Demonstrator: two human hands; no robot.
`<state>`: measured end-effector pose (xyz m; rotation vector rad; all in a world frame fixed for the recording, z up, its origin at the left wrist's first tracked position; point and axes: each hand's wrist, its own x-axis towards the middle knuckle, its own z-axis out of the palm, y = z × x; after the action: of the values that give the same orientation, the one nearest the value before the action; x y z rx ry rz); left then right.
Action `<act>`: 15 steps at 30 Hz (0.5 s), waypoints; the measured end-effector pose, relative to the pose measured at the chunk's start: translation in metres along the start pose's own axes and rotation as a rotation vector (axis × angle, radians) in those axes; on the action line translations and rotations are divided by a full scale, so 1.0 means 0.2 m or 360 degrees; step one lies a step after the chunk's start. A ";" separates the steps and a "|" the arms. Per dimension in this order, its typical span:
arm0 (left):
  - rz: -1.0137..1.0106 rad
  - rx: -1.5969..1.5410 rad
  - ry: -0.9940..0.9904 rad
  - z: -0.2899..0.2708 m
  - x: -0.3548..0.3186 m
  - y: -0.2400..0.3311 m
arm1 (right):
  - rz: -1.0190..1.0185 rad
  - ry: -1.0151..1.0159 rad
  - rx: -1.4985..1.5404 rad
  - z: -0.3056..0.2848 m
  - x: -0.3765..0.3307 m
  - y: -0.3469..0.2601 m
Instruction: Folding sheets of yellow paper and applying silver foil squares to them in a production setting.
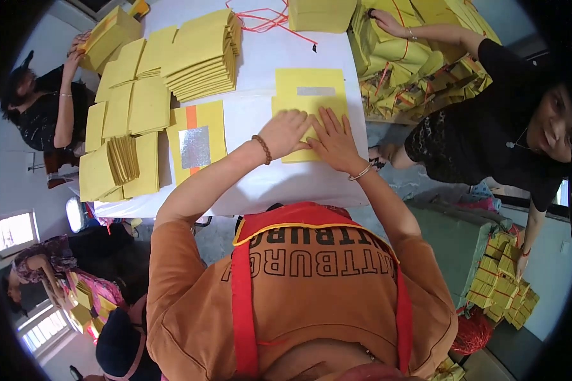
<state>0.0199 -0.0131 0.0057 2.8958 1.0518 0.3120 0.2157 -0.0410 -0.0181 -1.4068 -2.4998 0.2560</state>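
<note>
Yellow paper (286,105) lies on the white-covered table in front of me, under both my hands. Just beyond it another yellow sheet (286,77) with a silver rectangle sticks out; I cannot tell whether the two are one folded piece. My left hand (287,132) presses on the paper with its fingers bent and its thumb apart. Flat beside it, my right hand (334,141) has its fingers spread, and the two hands nearly touch. Left of my left forearm lies a yellow sheet with an orange stripe and a silver square (194,147).
Stacks of folded yellow paper (200,47) cover the table's left side. Red string (260,22) lies at the far edge. A co-worker (489,120) stands on the right by a heap of yellow bundles (419,82); another person (47,105) handles a stack at left.
</note>
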 end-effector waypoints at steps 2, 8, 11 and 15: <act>0.0059 -0.0066 -0.0037 -0.02 0.03 0.02 | -0.0042 -0.0018 0.0075 0.01 0.01 0.10; -0.0016 0.0324 0.0135 0.08 0.05 0.09 | 0.0096 0.0219 0.1974 -0.74 -0.01 -0.18; -0.0068 0.0251 0.0267 0.13 0.05 0.06 | -0.0815 0.0495 0.1293 -1.02 -0.23 -0.24; -0.0202 -0.0082 0.0308 0.01 0.04 0.03 | -0.1941 0.0632 0.1871 -1.33 -0.21 -0.53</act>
<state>0.0313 -0.0127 0.0060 2.7818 1.2282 0.6130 0.2318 -0.1246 0.2582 0.4790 -1.7799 0.8277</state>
